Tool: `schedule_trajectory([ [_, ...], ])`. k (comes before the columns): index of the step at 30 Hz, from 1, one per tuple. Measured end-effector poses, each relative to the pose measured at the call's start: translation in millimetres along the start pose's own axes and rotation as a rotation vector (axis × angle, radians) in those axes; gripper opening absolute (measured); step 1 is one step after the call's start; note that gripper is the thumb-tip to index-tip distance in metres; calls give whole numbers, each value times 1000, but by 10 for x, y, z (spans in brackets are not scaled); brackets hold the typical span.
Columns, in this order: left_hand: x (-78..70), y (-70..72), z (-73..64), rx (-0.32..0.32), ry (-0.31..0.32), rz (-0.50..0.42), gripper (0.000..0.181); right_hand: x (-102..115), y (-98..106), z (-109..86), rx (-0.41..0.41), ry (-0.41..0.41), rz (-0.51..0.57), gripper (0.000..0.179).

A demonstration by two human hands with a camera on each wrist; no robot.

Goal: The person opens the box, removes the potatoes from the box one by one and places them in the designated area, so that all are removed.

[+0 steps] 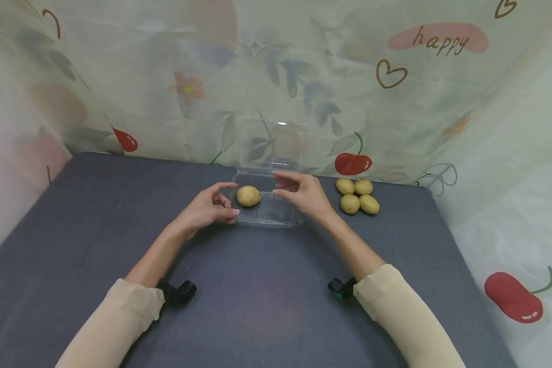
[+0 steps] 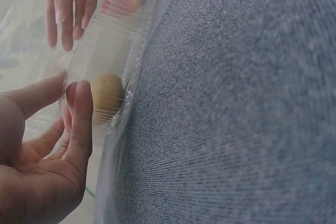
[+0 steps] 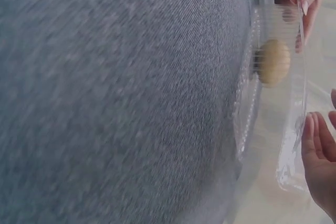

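Observation:
A clear plastic clamshell box (image 1: 267, 223) sits on the dark cloth near the table's back edge, its lid (image 1: 272, 145) standing open behind it. One yellow potato (image 1: 249, 196) lies in the left part of the box. At the box's left end, my left hand (image 1: 207, 207) grips the rim between thumb and fingers, also visible in the left wrist view. Above the right half hovers my right hand (image 1: 305, 194), its fingers loosely extended and holding nothing. Through the ribbed plastic wall, the potato (image 3: 274, 62) shows in the right wrist view.
Several more potatoes (image 1: 350, 204) lie grouped on the table to the right of the box. A patterned curtain (image 1: 276, 76) hangs right behind the table's back edge. Dark grey cloth (image 1: 267, 296) covers the table. Black wrist mounts (image 1: 179, 292) are worn at both sleeves.

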State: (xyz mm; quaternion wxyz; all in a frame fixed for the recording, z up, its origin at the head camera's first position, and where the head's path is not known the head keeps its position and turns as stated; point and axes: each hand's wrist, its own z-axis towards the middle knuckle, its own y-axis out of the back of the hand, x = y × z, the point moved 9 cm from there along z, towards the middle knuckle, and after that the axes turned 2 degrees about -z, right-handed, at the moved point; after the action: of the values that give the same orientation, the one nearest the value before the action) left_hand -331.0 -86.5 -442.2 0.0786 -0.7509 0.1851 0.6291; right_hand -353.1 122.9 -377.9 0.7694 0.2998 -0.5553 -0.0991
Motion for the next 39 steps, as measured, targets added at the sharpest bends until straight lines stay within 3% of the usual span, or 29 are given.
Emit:
schedule_trajectory([
  [16, 4, -11, 4, -14, 11, -12, 68, -70, -309, 148, 46, -53, 60, 45],
  [27, 9, -13, 10, -22, -13, -40, 70, -75, -486, 251, 72, -45, 32, 45],
  [39, 4, -3, 7, -14, -12, -37, 70, -172, -612, 313, 136, -122, -41, 52],
])
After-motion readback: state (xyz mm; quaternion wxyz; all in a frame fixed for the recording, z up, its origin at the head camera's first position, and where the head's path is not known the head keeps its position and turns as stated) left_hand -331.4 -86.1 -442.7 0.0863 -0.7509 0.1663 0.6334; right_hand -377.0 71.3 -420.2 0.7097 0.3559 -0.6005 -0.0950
